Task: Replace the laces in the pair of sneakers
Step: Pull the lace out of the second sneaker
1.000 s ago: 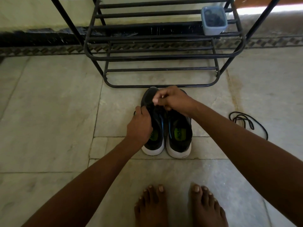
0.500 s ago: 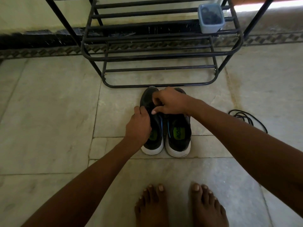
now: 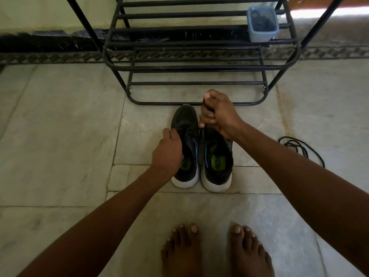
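Head view: bare feet (image 3: 215, 250) nearest on floor (image 3: 60, 136). Sneaker pair (image 3: 201, 156) beyond, side by side. Left hand (image 3: 167, 153) grip curled on left sneaker's lace; right hand (image 3: 218, 114) fist closed round black lace (image 3: 202, 134), raised. Loose lace (image 3: 299, 146) right. Shoe rack (image 3: 199, 56) farthest.

matt cloth sneakers (image 3: 201, 152) w/ smooth soles, metal rack (image 3: 199, 64) — polished stone floor (image 3: 60, 136)

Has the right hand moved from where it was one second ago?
Yes. The right hand has gone away from the person: it now reaches the bottom bar of the shoe rack, pulling the lace out of the left sneaker.
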The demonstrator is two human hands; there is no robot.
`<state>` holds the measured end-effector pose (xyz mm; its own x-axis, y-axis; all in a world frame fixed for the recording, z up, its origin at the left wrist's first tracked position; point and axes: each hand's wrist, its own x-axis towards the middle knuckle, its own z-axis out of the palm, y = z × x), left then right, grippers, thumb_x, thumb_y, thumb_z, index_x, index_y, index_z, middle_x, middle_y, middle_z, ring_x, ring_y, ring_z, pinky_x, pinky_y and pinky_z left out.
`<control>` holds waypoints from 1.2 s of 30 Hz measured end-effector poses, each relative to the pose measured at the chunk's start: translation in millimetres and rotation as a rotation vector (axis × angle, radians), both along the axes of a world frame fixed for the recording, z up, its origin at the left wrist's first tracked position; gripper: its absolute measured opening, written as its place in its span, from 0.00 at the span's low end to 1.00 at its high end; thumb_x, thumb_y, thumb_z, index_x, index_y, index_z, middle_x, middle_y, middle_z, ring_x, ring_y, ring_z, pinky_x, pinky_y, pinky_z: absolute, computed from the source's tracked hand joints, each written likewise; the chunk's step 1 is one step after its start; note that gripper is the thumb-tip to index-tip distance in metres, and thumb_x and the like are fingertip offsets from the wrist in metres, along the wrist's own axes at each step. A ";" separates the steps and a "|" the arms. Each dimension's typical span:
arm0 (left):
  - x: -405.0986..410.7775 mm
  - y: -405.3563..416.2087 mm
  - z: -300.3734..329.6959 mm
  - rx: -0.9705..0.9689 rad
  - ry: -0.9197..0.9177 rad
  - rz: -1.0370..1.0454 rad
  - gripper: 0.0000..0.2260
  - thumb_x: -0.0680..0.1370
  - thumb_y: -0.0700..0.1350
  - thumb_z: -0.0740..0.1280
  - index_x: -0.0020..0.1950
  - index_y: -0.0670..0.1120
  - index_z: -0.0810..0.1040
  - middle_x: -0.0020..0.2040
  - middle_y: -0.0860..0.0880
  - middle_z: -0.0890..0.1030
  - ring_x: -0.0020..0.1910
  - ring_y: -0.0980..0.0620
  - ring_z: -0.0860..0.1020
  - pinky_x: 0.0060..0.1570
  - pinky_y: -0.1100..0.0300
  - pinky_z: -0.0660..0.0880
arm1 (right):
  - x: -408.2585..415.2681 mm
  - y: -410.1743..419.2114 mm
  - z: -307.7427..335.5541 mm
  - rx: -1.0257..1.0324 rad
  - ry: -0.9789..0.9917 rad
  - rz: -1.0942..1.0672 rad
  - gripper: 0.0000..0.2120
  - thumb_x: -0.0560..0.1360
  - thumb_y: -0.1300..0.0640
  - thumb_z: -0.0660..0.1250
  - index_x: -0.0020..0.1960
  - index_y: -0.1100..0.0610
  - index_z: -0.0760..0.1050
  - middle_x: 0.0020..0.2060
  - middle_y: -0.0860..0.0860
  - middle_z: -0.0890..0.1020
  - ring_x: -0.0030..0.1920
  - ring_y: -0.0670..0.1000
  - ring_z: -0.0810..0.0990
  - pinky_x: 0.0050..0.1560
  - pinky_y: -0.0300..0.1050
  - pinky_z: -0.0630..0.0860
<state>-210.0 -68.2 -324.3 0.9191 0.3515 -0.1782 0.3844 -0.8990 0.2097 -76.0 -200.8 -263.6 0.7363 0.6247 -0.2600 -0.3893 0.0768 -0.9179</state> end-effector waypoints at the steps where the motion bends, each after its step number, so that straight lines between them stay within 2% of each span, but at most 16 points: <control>1: -0.3 -0.3 -0.1 0.009 0.006 0.003 0.20 0.80 0.40 0.67 0.70 0.39 0.66 0.65 0.40 0.68 0.47 0.44 0.81 0.44 0.54 0.79 | 3.7 -3.3 1.6 -0.035 -0.015 0.020 0.11 0.87 0.57 0.53 0.47 0.57 0.66 0.28 0.54 0.61 0.26 0.51 0.60 0.26 0.45 0.70; 2: -0.5 -0.5 -0.3 0.012 0.009 0.005 0.20 0.80 0.40 0.67 0.70 0.39 0.66 0.65 0.40 0.68 0.48 0.44 0.81 0.44 0.54 0.79 | 8.6 -5.9 3.1 -0.140 -0.135 0.068 0.11 0.86 0.54 0.56 0.47 0.59 0.66 0.29 0.53 0.62 0.26 0.51 0.61 0.25 0.42 0.65; 3: -0.7 -1.0 -0.3 0.005 0.009 0.002 0.20 0.80 0.40 0.67 0.70 0.39 0.66 0.65 0.40 0.68 0.48 0.44 0.81 0.44 0.54 0.78 | 13.7 -8.4 4.2 -0.298 -0.348 0.145 0.13 0.85 0.53 0.60 0.47 0.61 0.68 0.30 0.51 0.67 0.27 0.49 0.65 0.26 0.42 0.66; 5: -0.7 -1.6 0.6 -0.004 0.005 -0.004 0.20 0.80 0.41 0.66 0.70 0.39 0.66 0.65 0.40 0.68 0.47 0.44 0.80 0.43 0.54 0.78 | 23.3 -12.8 4.0 -0.615 -0.839 0.314 0.11 0.80 0.53 0.68 0.45 0.60 0.76 0.35 0.46 0.76 0.34 0.43 0.74 0.37 0.43 0.75; 6: -1.5 -1.0 0.4 -0.011 -0.002 0.002 0.19 0.81 0.42 0.66 0.70 0.40 0.66 0.65 0.41 0.69 0.47 0.44 0.80 0.42 0.54 0.78 | 26.0 -13.3 3.5 -0.706 -0.966 0.370 0.08 0.79 0.54 0.70 0.45 0.58 0.79 0.38 0.46 0.78 0.38 0.42 0.76 0.43 0.47 0.78; 8: -2.3 3.9 0.3 -0.047 -0.052 0.012 0.19 0.82 0.44 0.63 0.72 0.42 0.67 0.64 0.42 0.69 0.49 0.45 0.79 0.42 0.52 0.79 | 24.2 -13.6 3.8 -0.826 -1.026 0.386 0.05 0.77 0.55 0.69 0.48 0.57 0.80 0.43 0.49 0.78 0.44 0.47 0.77 0.53 0.54 0.79; 10: -3.0 9.4 0.4 -0.188 -0.155 -0.025 0.18 0.83 0.47 0.62 0.72 0.44 0.68 0.63 0.44 0.69 0.53 0.46 0.77 0.47 0.52 0.79 | 14.8 -14.5 3.4 -1.006 -1.081 0.356 0.11 0.76 0.54 0.68 0.58 0.55 0.79 0.53 0.53 0.75 0.55 0.55 0.74 0.61 0.59 0.72; 13: 2.0 18.8 8.7 -0.340 -0.329 -0.144 0.13 0.84 0.47 0.60 0.67 0.45 0.75 0.59 0.48 0.73 0.54 0.50 0.77 0.51 0.54 0.77 | -6.7 -15.8 0.4 -1.174 -1.240 0.330 0.18 0.73 0.55 0.69 0.63 0.52 0.76 0.60 0.55 0.70 0.64 0.59 0.67 0.63 0.64 0.64; 16: 18.1 30.8 15.0 -0.397 -0.407 -0.163 0.11 0.84 0.39 0.60 0.59 0.41 0.82 0.54 0.45 0.79 0.51 0.49 0.79 0.53 0.58 0.74 | -32.1 -10.5 -1.1 -1.102 -1.144 0.384 0.09 0.76 0.53 0.67 0.55 0.55 0.77 0.54 0.56 0.75 0.57 0.59 0.74 0.60 0.59 0.71; 18: 29.9 36.3 17.6 -0.405 -0.280 -0.190 0.09 0.82 0.38 0.65 0.58 0.42 0.83 0.53 0.46 0.79 0.50 0.49 0.79 0.53 0.59 0.73 | -46.0 -7.4 -1.8 -1.012 -0.978 0.444 0.11 0.79 0.48 0.67 0.51 0.56 0.77 0.47 0.56 0.78 0.47 0.55 0.79 0.50 0.52 0.78; 20: 40.2 39.1 19.3 -0.364 -0.158 -0.205 0.07 0.79 0.39 0.70 0.56 0.43 0.85 0.51 0.49 0.77 0.48 0.51 0.78 0.53 0.60 0.74 | -58.1 -3.3 -4.4 -0.999 -0.921 0.485 0.14 0.79 0.46 0.67 0.53 0.57 0.76 0.43 0.55 0.78 0.41 0.53 0.77 0.43 0.47 0.78; 24: 53.0 32.9 25.7 -0.300 -0.080 -0.219 0.04 0.76 0.37 0.73 0.49 0.45 0.85 0.50 0.50 0.73 0.48 0.53 0.74 0.53 0.62 0.71 | -72.2 6.5 -11.9 -1.066 -0.952 0.559 0.08 0.80 0.56 0.67 0.55 0.60 0.76 0.47 0.58 0.78 0.44 0.57 0.79 0.48 0.51 0.80; 27: 59.2 35.7 32.1 -0.329 -0.022 -0.248 0.09 0.75 0.35 0.72 0.39 0.48 0.81 0.50 0.48 0.73 0.48 0.50 0.76 0.49 0.61 0.72 | -72.7 12.5 -11.0 -1.081 -0.966 0.576 0.08 0.78 0.59 0.68 0.55 0.61 0.75 0.49 0.59 0.78 0.46 0.59 0.80 0.51 0.53 0.81; 30: 59.4 49.5 35.1 -0.543 -0.127 -0.088 0.10 0.76 0.34 0.71 0.39 0.48 0.79 0.47 0.47 0.79 0.44 0.52 0.78 0.45 0.62 0.72 | -71.6 15.6 -6.2 -1.097 -0.952 0.615 0.10 0.78 0.61 0.69 0.58 0.61 0.75 0.51 0.58 0.78 0.47 0.59 0.80 0.53 0.54 0.81; 34: 47.7 52.4 24.6 -1.197 -0.119 0.423 0.09 0.82 0.35 0.63 0.45 0.46 0.76 0.41 0.46 0.79 0.32 0.55 0.71 0.31 0.61 0.65 | -67.5 15.2 -2.0 -1.133 -0.870 0.606 0.12 0.79 0.60 0.68 0.61 0.61 0.75 0.54 0.59 0.77 0.50 0.60 0.81 0.55 0.55 0.81; 36: 46.0 55.1 25.8 -1.272 -0.149 0.479 0.03 0.80 0.37 0.69 0.50 0.44 0.79 0.39 0.48 0.78 0.31 0.55 0.71 0.29 0.62 0.66 | -69.3 17.2 -2.0 -1.135 -0.859 0.576 0.11 0.80 0.60 0.67 0.61 0.61 0.75 0.54 0.60 0.77 0.51 0.60 0.80 0.55 0.54 0.81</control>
